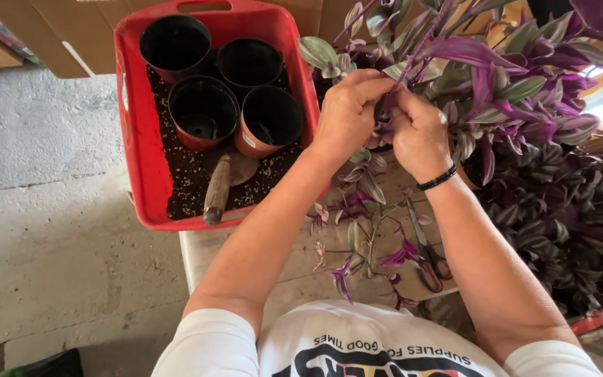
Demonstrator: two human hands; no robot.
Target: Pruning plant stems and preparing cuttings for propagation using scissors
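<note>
Both hands, left (347, 112) and right (417, 132), pinch a purple plant stem (413, 59) running toward 1 o'clock; red tub (134, 139) edge at 9 o'clock, scissors (427, 251) at 6.

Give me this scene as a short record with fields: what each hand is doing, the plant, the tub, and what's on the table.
left hand: left hand pinches a stem of the purple plant
right hand: right hand grips the same stem, touching the left; black wristband
plant: purple and green leaves, trailing at right
tub: red tub with dark soil, four empty pots, a wooden-handled trowel
table: cut stems and scissors lie below the hands
</note>
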